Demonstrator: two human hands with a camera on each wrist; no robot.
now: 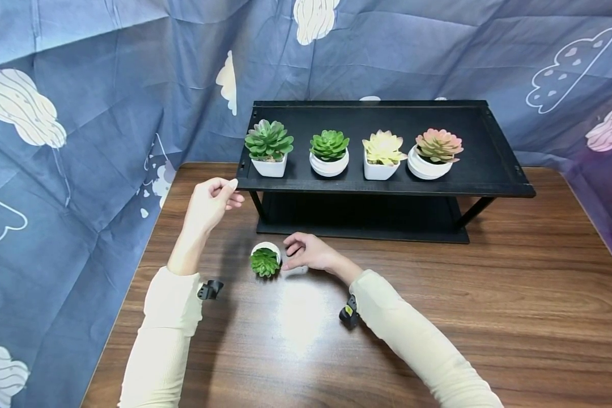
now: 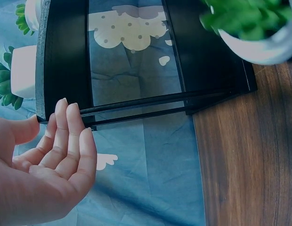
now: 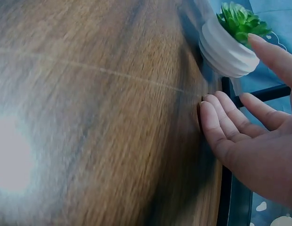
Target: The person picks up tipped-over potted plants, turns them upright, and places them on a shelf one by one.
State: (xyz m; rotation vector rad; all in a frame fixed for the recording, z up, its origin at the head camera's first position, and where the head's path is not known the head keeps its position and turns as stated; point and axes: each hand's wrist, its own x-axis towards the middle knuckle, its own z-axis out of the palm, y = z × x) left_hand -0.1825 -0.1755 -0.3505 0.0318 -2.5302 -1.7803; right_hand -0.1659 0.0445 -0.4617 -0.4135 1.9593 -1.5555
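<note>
My left hand (image 1: pixel 211 204) pinches the front left corner of a black two-tier shelf (image 1: pixel 367 190), thumb on the top board's edge and fingers below it. In the left wrist view the fingers (image 2: pixel 66 150) lie along the underside. My right hand (image 1: pixel 311 252) is over the table beside a small green succulent in a white ribbed pot (image 1: pixel 266 260). That pot leans with its leaves toward the near side. The right wrist view shows thumb and fingers (image 3: pixel 226 117) spread apart, the thumb tip overlapping the leaves and nothing gripped.
Several potted succulents line the top board: a dark green one (image 1: pixel 269 147), a bright green one (image 1: pixel 329 153), a yellow one (image 1: pixel 382 156) and a pink one (image 1: pixel 435 153). A brown wooden table (image 1: pixel 489 311) lies beneath. Blue cloud-patterned cloth (image 1: pixel 183 68) hangs behind and at the sides.
</note>
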